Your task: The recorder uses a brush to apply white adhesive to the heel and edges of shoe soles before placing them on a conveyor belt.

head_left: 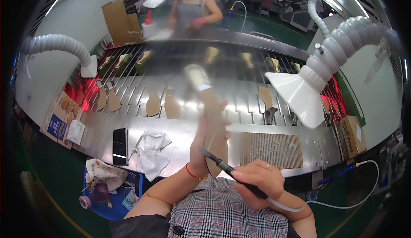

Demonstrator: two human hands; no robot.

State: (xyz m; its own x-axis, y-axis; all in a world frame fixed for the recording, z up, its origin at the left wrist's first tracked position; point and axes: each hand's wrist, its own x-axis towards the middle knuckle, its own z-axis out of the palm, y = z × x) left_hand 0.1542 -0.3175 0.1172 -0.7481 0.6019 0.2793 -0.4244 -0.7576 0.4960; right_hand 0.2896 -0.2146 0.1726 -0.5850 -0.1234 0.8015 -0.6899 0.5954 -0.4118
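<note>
My left hand is wrapped round a long tan shoe sole. The sole points away from me, and its far end is pale and blurred by motion. In my right hand is a dark-handled glue brush, gripped like a pen. A thin white hose runs from the back of its handle. The brush tip lies close to the near part of the sole; whether it touches cannot be told. Beyond my hands, several tan soles lie on a slatted metal conveyor.
White flexible ducts hang at left and right. On the metal ledge are a phone, a white cloth and a ridged cardboard piece. A blue bin stands below left. Across the conveyor a person works.
</note>
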